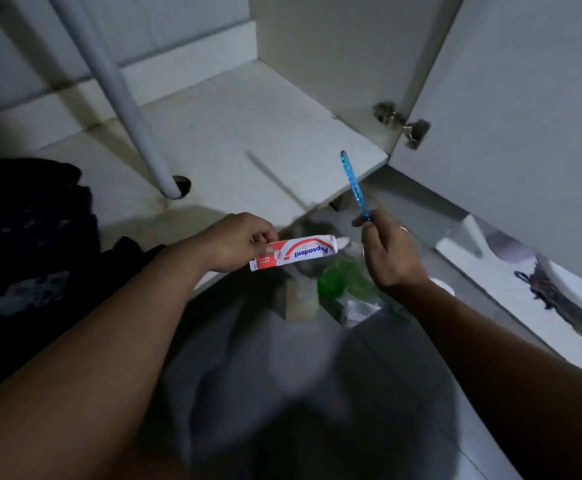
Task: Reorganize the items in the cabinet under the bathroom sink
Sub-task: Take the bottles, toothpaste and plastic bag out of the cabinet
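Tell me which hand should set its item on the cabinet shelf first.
Right, probably. The right hand holds the blue toothbrush with its tip already over the cabinet floor edge; the left hand holds the toothpaste tube further back.

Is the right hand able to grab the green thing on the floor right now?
Probably not yet. The right hand hovers just above the green thing, but it already grips the blue toothbrush, so it would need to put that down first.

Red-white toothpaste tube (294,252) horizontal; blue toothbrush (354,186) upright, both held.
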